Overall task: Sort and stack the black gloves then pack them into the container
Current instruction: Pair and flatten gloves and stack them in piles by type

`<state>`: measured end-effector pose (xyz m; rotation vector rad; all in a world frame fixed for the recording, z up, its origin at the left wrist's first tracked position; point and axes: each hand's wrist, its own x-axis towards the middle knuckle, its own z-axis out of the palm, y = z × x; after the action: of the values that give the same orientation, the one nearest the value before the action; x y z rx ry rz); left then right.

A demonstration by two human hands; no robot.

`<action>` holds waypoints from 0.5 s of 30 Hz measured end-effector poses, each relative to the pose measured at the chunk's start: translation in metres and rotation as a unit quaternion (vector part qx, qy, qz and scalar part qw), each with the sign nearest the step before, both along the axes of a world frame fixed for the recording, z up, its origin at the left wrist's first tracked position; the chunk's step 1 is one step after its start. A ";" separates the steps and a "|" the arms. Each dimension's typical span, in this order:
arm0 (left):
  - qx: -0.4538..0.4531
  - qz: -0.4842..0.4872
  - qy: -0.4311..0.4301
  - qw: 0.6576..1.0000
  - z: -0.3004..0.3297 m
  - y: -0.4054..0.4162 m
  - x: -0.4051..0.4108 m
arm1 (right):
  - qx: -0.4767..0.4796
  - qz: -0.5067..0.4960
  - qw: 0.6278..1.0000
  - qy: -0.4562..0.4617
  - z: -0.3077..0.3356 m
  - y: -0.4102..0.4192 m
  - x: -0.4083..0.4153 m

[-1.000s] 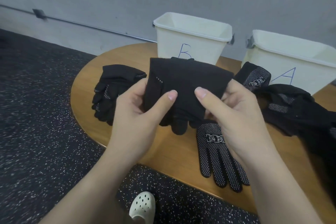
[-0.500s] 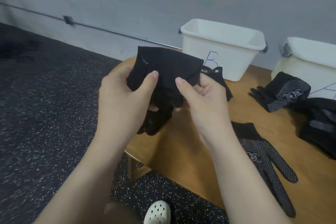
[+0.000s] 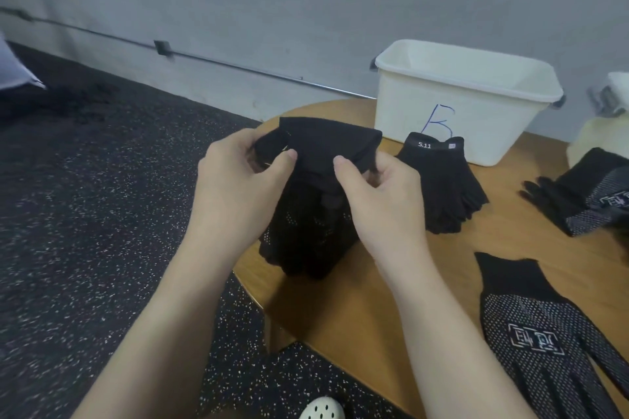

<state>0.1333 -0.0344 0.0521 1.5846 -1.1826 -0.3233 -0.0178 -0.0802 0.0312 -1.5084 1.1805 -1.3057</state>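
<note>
Taking the round wooden table [image 3: 357, 326] as the landmark: nearest the viewer, off its near edge and over the dark speckled floor [image 3: 85, 248], shows the toe of a white perforated clog [image 3: 321, 409]. On the table's near right part lies a black knitted glove with white grip dots and a square white logo [image 3: 541, 343], flat, cuff pointing away from the viewer.

Above the table's left edge both bare forearms reach forward. The left hand [image 3: 235, 190] and the right hand [image 3: 381, 201] each pinch the upper edge of a folded black fabric glove bundle [image 3: 323, 153], thumbs on the near face and fingers curled behind it. The bundle sits between the two hands, its top fold stretched across from one thumb to the other, while the rest hangs below them, with faint dots showing, down to the table's left rim. Whether its lower end rests on the wood cannot be told.

Just right of the right hand, farther in on the table, lies a plain black glove with a "5.11" cuff label [image 3: 442, 184]. At the table's right side rests a pile of black dotted gloves [image 3: 585, 197]. At the table's far edge stands a white rectangular plastic bin marked "B" [image 3: 469, 102]; its inside floor is hidden. A second white bin [image 3: 612, 126] is cut off at the right. Behind runs a grey wall [image 3: 238, 10].
</note>
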 end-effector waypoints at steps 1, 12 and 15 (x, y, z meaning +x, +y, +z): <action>0.005 -0.001 0.004 1.000 -0.003 0.000 0.000 | 0.004 -0.004 1.000 0.007 -0.001 -0.001 0.001; 0.030 0.032 0.058 0.997 -0.028 0.011 0.000 | 0.022 -0.069 0.994 0.082 0.000 0.000 -0.011; 0.007 0.052 0.066 0.996 -0.027 0.008 0.000 | 0.004 -0.091 0.989 0.117 -0.003 -0.001 -0.012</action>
<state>0.1336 -0.0264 0.0256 1.6066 -0.9948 -0.3626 -0.0299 -0.0813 0.0283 -1.6118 1.5008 -1.2635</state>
